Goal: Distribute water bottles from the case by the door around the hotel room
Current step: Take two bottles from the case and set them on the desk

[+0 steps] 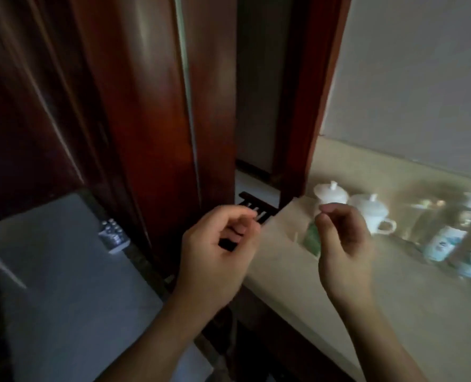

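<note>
Both hands, left (215, 244) and right (344, 244), hover loosely curled and empty over the counter (339, 299); upright bottles (449, 238) stand rightward, nearer the right hand.

The water bottles' (446, 244) labels are too blurred to read.

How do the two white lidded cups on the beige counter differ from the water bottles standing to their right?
The white lidded cups are opaque, squat and carry knobbed lids, and the right one shows a side handle. The water bottles are see-through, with pale blue and white labels and no handle. The cups stand nearer the dark wooden frame; the bottles stand further right and look more blurred. Both groups stand upright on the beige counter.
</note>
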